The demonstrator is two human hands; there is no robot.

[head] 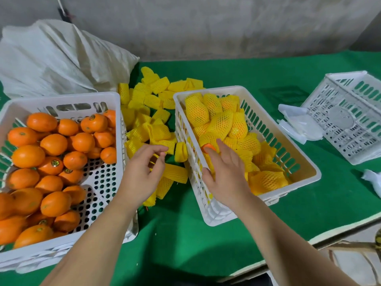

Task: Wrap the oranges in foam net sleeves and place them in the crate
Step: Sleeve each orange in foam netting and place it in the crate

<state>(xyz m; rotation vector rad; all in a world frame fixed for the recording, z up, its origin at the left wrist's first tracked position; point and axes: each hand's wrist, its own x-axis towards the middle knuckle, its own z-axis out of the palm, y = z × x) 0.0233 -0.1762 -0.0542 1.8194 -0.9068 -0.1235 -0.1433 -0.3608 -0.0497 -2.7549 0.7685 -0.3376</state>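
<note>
An orange (208,149) in a yellow foam net sleeve (209,139) sits at the centre of the frame, inside the white crate (288,145) of wrapped fruit, held in the right hand's (224,174) grip. The left hand (142,174), fingers loosely curled and holding nothing, hovers over loose sleeves (152,120) on the green counter (181,234). Bare oranges (51,153) fill the left crate (115,112).

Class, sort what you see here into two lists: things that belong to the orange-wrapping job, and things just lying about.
Job:
bare oranges
left crate
loose foam sleeves
wrapped oranges
middle crate

Lying about:
white sack
tipped empty crate
plastic bags
</note>
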